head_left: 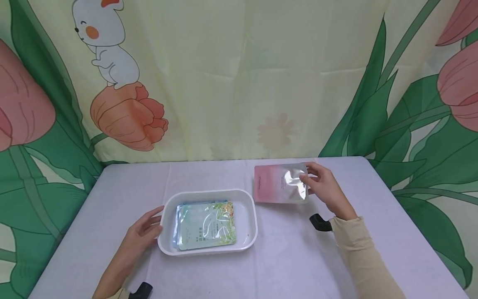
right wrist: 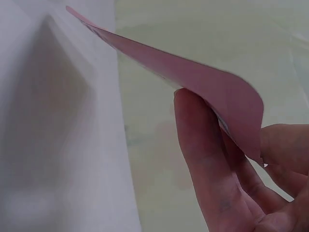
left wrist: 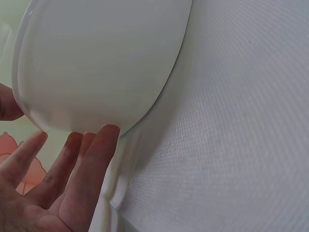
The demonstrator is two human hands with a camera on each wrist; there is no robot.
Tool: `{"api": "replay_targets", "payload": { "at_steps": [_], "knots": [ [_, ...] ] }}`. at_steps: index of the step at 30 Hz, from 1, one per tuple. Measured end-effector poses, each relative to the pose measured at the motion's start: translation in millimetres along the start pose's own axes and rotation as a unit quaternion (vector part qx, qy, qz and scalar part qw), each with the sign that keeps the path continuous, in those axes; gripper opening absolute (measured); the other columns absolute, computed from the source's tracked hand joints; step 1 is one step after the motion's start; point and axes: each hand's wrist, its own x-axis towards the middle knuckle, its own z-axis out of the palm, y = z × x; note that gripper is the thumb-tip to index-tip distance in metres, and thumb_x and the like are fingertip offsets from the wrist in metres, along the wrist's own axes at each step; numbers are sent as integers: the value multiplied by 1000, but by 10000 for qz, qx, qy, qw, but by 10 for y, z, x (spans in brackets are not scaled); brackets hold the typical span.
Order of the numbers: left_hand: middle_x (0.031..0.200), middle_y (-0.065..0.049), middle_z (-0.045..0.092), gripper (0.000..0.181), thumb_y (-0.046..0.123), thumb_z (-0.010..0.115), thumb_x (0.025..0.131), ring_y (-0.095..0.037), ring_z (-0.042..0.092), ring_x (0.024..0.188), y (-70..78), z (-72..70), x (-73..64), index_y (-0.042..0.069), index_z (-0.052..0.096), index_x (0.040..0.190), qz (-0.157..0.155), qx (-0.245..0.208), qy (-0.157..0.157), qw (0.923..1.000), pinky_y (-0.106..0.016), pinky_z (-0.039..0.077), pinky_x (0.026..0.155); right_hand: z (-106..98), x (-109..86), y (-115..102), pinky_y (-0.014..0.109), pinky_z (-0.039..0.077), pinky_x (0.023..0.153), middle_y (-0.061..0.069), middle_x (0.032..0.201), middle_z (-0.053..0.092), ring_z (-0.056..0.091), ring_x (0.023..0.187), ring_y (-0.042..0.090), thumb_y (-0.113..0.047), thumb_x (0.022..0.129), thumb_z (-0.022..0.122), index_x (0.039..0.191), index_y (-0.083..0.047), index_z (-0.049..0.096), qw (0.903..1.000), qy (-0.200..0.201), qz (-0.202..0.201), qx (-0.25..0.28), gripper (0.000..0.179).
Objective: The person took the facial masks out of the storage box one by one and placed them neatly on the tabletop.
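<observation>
My right hand (head_left: pixel 328 189) pinches the right edge of a pink and silver face mask packet (head_left: pixel 270 185). The packet is held in the air above the table, right of a white tray (head_left: pixel 246 199). Seen from the right wrist, its pink face (right wrist: pixel 227 92) is slightly bowed between thumb and fingers. At the tray's left end, my left hand (head_left: pixel 140 234) rests its fingertips against the rim and outer wall. In the left wrist view these fingers (left wrist: pixel 91 179) are fairly straight. Inside the tray, a green floral packet (head_left: pixel 207 226) lies over blue ones, mostly hidden.
A white cloth covers the table (head_left: pixel 291 265). Behind it hangs a pale yellow curtain (head_left: pixel 231 83) printed with flowers and an animal figure. Black wrist-camera parts (head_left: pixel 320 223) stick out by both wrists.
</observation>
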Motion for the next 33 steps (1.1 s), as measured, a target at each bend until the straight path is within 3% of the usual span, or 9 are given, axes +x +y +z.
{"api": "replay_targets", "payload": {
  "at_steps": [8, 16, 25, 33],
  "knots": [
    [143, -16, 53, 58, 34, 64, 97, -10, 65, 113, 0, 2, 0, 24, 41, 150, 18, -42, 7, 10000, -32, 58, 89, 50, 119, 209, 30, 59, 72, 25, 128, 52, 61, 113, 32, -18, 100, 59, 149, 4, 35, 9993, -220, 271, -100, 59],
    [144, -16, 52, 60, 36, 63, 97, -22, 62, 121, 22, 4, -2, 25, 39, 152, -101, 13, -42, 9999, -33, 57, 90, 115, 232, 383, 27, 56, 71, 29, 135, 50, 56, 120, 34, -17, 99, 59, 150, 7, 31, 9982, -341, 457, -163, 63],
    [145, -16, 51, 64, 38, 65, 96, -24, 60, 123, 26, -12, 1, 24, 38, 152, -155, -51, -130, 9998, -33, 57, 91, 201, 338, 450, 26, 56, 74, 31, 137, 49, 58, 119, 38, -13, 98, 62, 149, 8, 31, 9975, -400, 509, -288, 64],
    [147, -14, 49, 66, 41, 65, 95, -22, 59, 125, 23, -26, 16, 26, 37, 152, -255, -120, -195, 9994, -35, 55, 95, 245, 371, 529, 47, 48, 102, 32, 137, 49, 53, 123, 43, -10, 96, 62, 148, 11, 31, 9945, -383, 436, -869, 65]
  ]
}}
